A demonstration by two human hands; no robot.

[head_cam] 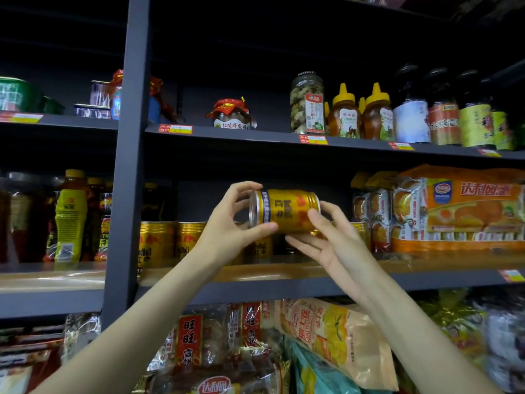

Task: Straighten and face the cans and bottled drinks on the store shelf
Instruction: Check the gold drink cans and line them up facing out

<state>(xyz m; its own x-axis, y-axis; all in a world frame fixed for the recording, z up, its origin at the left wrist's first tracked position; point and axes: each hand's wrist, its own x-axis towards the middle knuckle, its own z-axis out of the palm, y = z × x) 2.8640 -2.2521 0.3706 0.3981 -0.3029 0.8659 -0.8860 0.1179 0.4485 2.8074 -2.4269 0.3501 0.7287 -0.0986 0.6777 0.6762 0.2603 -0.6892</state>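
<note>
Gold can [287, 210] held sideways above the middle shelf [284, 275]; left hand [227, 223] grips its silver end, right hand [326, 237] cups the other. Upright gold cans [159, 243] stand behind. Cake packs [454, 209] right, bottled drinks [71, 220] left.

Two bare forearms, no sleeves; left hand [227, 223], right hand [329, 243] ungloved, slender fingers [301, 245].

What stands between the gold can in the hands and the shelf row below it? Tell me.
Nothing visible blocks it. The gold can lies sideways, held by the left hand and right hand just above the standing cans. Whether a free slot lies right under it cannot be told: the hands hide that part of the shelf.
</note>
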